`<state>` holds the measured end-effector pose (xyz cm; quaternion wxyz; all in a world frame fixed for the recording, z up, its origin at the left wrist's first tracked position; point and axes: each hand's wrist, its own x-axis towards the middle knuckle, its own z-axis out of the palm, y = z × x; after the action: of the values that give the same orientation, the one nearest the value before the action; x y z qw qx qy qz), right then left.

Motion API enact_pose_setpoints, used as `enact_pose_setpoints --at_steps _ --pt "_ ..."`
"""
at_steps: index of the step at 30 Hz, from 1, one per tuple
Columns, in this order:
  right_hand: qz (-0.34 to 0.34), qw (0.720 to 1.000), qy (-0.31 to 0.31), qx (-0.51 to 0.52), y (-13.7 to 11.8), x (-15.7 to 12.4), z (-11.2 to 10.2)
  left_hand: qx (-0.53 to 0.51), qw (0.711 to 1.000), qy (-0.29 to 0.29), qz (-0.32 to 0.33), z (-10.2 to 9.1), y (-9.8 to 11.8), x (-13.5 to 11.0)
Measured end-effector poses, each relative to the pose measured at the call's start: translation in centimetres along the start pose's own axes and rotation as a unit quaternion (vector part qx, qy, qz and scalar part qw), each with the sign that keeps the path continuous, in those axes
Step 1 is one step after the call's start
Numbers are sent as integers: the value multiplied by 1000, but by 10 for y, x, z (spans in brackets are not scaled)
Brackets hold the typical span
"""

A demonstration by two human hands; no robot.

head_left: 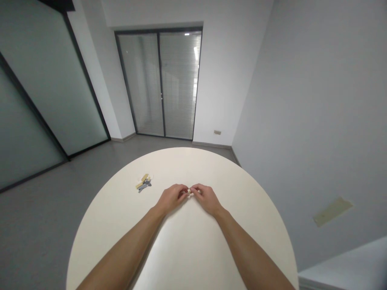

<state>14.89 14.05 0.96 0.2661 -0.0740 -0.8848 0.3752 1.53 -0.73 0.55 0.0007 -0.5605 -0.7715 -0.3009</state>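
Near the middle of a round white table (187, 241), my left hand (173, 197) and my right hand (207, 197) meet with their fingertips close together. Between them is a small cream-coloured piece (189, 191), mostly covered by the fingers. Both hands are closed in a pinch around it. Its exact kind is too small to make out. To the left, apart from the hands, lies a loose pile of small flat pieces (144, 183) in yellow, grey and white.
The table's curved far edge (181, 148) lies beyond my hands. A grey wall (317, 121) rises on the right, with a beige plate (332, 211) on it. Glass doors with blinds (178, 84) stand at the back, and frosted panels (45, 80) on the left.
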Motion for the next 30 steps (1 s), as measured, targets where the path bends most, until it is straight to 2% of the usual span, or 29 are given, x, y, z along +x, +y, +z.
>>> enact_pose_setpoints --at_steps 10,21,30 --pt "-2 1000 15 21 0 -1 0 23 999 -1 38 0 -2 0" --pt "-53 994 5 -96 1 0 0 25 999 -8 25 1 -1 0" --pt "-37 988 31 -147 11 2 -3 -4 999 27 42 5 -6 0"
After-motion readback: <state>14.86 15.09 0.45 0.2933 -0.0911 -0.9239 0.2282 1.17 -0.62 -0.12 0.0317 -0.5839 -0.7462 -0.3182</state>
